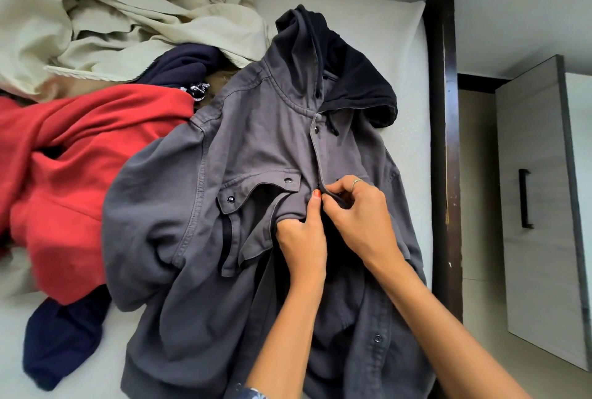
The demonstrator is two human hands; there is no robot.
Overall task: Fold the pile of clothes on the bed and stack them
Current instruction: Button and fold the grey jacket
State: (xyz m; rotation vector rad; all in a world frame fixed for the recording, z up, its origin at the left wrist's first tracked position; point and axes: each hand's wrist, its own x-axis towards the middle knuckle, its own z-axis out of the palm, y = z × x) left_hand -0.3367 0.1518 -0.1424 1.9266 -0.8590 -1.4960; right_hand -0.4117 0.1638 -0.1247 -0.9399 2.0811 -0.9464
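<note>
Both our left hand (302, 238) and right hand (355, 206) pinch the soft, heavy grey jacket (256, 148) at its front edges, the best hold.

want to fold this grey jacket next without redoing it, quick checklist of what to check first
1. Both hands on the front opening: ok, left hand and right hand pinch the plackets.
2. Front fully closed: not ok, the grey jacket gapes below the hands.
3. Hood flat: not ok, bunched.
4. Chest pocket flap snapped: not ok, lifted.
5. Left sleeve smoothed: not ok, rumpled against the red garment.
6. Right sleeve: cannot tell.
</note>
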